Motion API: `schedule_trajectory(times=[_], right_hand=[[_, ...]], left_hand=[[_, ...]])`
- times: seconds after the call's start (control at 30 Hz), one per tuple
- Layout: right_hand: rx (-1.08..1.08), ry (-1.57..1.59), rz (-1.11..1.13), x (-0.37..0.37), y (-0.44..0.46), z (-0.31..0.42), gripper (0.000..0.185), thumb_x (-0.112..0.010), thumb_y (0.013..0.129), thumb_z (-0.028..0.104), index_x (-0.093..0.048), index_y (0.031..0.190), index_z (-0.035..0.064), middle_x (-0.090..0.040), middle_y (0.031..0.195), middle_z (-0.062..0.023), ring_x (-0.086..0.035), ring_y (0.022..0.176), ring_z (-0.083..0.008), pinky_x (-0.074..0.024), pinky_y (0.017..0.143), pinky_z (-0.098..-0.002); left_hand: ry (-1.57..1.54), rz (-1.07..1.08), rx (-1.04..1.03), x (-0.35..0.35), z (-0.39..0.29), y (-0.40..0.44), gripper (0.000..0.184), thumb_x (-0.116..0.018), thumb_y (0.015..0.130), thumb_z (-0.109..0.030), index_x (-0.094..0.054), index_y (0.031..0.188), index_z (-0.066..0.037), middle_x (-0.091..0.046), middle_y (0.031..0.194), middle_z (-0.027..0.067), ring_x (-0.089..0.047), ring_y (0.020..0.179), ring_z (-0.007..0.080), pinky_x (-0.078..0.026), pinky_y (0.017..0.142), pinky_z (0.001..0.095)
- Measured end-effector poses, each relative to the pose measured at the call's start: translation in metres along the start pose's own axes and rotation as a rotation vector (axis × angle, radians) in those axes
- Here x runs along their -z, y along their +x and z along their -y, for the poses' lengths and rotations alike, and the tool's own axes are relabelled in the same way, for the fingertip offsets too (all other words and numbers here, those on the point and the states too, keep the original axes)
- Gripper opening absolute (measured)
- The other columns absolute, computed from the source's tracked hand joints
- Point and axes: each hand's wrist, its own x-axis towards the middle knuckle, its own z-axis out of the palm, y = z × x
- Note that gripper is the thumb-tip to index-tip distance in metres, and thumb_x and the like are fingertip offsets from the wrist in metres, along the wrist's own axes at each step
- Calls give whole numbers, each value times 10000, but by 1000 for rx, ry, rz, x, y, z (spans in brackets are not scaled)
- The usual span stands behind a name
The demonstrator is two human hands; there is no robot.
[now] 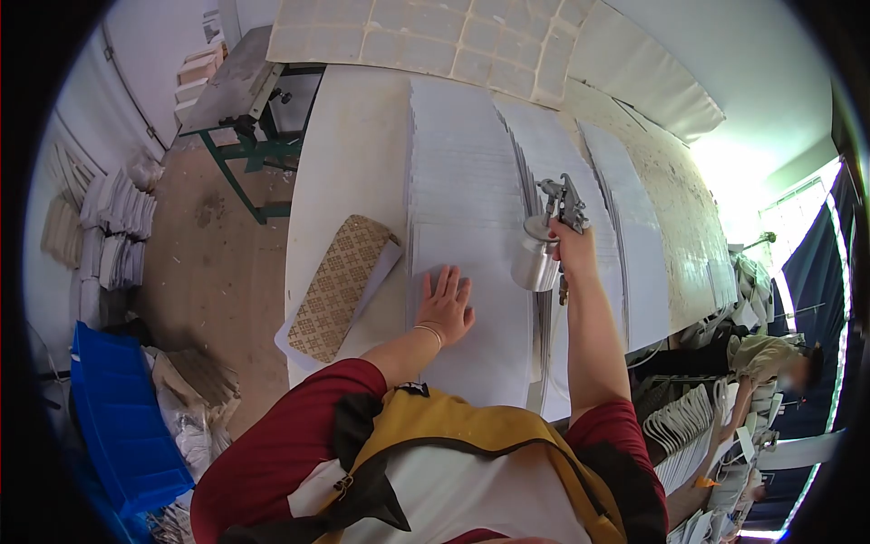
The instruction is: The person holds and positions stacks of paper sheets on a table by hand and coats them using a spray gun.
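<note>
My left hand [444, 306] lies flat with its fingers spread on a long row of overlapping white sheets [462, 199]. My right hand [575, 247] is closed round the handle of a metal spray gun [536, 254], whose silver cup hangs below the nozzle. The gun is over the gap between the first row and a second row of sheets [544, 140]. A third row [625, 195] lies farther right. Left of my left hand, a brown patterned board [346, 288] rests at a slant on a white sheet.
A green-legged metal table [231, 82] stands at the upper left. A blue plastic bin [122, 422] and stacked white bundles [118, 218] are on the left side. At the lower right, another person [766, 358] is near racks of white pieces [680, 435].
</note>
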Motion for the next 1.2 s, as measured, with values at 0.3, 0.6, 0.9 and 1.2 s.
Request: schedule_trajectory(times=[0.3,0.6,0.9,1.2], right_hand=[[-36,131,144,1,-33,4,61,-621,793,85,-623,790,24,-548,633,-24,-423,428,-81,-319,376,-230],[-42,100,122,5,-47,0,70,-617,807,123,-625,809,54,-572,641,-14,-427,418,-76,-315,380,-218],[-31,67,122,12,-72,-3,93,-623,808,147,-624,812,54,-566,649,-6,-431,431,-74,-307,384,-216],[-27,79,-114,26,-91,-28,95,-617,832,150,-620,810,57,-561,645,-6,-423,425,-76,-318,391,-223]], left_hand=[[2,-33,-19,-4,1,0,585,-414,872,-364,-345,1362,-52,-213,1450,194,-115,1377,331,-73,1088,544],[-5,-66,-26,-6,2,0,574,-428,866,-362,-366,1344,-52,-222,1442,191,-123,1371,332,-68,1086,550],[2,-48,-17,-5,1,-1,574,-419,875,-366,-356,1353,-57,-207,1450,186,-109,1378,320,-59,1091,543],[-27,-9,-16,3,1,-1,581,-422,877,-344,-332,1367,-46,-191,1467,176,-86,1387,312,-37,1100,534]])
